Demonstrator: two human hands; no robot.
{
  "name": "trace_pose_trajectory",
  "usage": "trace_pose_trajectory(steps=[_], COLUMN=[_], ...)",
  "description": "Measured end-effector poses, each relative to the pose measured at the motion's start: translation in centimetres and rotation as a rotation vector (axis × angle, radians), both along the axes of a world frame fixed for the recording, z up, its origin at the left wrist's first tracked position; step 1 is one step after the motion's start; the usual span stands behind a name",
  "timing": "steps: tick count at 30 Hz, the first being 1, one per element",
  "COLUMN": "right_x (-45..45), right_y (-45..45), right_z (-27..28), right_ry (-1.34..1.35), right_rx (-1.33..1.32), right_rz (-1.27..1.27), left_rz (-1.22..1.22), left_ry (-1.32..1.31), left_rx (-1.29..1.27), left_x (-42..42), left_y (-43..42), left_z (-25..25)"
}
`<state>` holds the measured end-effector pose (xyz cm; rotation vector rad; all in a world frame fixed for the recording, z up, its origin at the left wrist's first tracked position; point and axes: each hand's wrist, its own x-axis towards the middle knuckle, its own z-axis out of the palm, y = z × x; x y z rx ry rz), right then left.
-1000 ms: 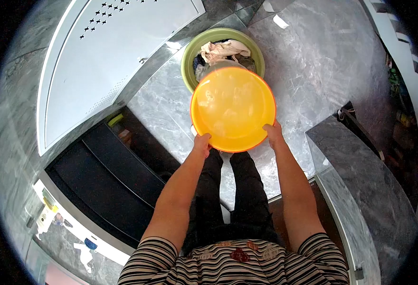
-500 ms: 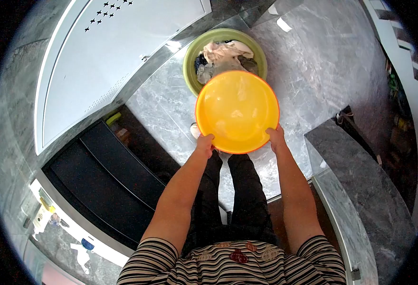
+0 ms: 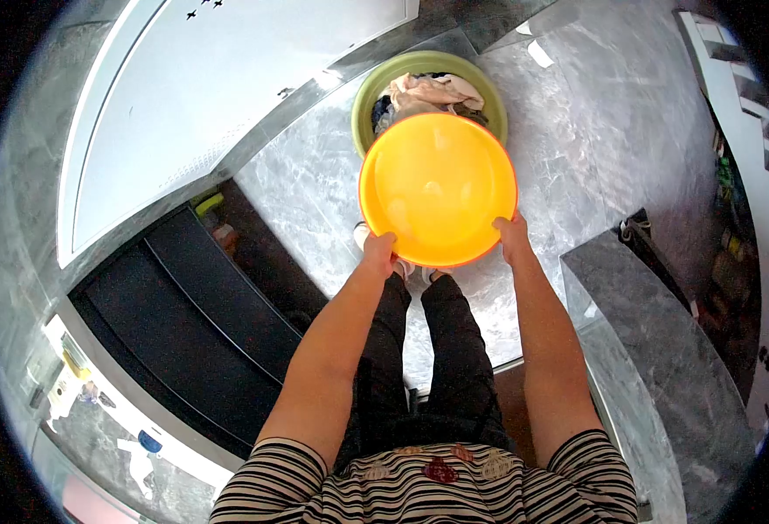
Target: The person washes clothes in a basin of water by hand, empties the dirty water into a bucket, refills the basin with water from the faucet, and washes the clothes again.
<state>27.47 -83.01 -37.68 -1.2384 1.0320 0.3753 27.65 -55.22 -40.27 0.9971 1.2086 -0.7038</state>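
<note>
A round yellow basin (image 3: 438, 188) with an orange rim is held out in front of me, its inside facing up. My left hand (image 3: 381, 251) grips the rim at the lower left, the thumb over the edge. At the lower right of the rim, my right hand (image 3: 513, 238) is closed on it in the same way; the fingers of both hands are mostly hidden beneath. Beyond the basin a green tub (image 3: 495, 98) stands on the floor, partly covered by it. Crumpled clothes (image 3: 432, 90) in beige and dark colours lie in the tub.
A white cabinet door (image 3: 210, 96) is at the upper left. Black drawers or panels (image 3: 175, 323) stand on the left. A grey marbled counter (image 3: 655, 306) is on the right, over the marbled floor (image 3: 577, 148). My legs are below the basin.
The yellow basin, in both hands, has shifted slightly up in view and covers more of the clothes. The surroundings have shifted a little with the head.
</note>
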Motion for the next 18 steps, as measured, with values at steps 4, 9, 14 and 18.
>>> trace_pose_trajectory(steps=[4, 9, 14, 18], right_x=[1.4, 2.7, 3.2, 3.4], right_y=[0.3, 1.2, 1.7, 1.8], right_z=[-0.4, 0.2, 0.3, 0.3], right_ry=[0.054, 0.014, 0.019, 0.058], right_rx=[-0.078, -0.046, -0.029, -0.038], right_rz=[0.084, 0.080, 0.088, 0.114], left_rz=[0.052, 0.013, 0.046, 0.056], left_ry=[-0.002, 0.044, 0.072, 0.091], left_rx=[0.011, 0.003, 0.039, -0.024], left_x=[1.1, 1.4, 1.8, 1.2], left_y=[0.2, 1.1, 1.3, 1.8], left_z=[-0.3, -1.2, -0.2, -1.0])
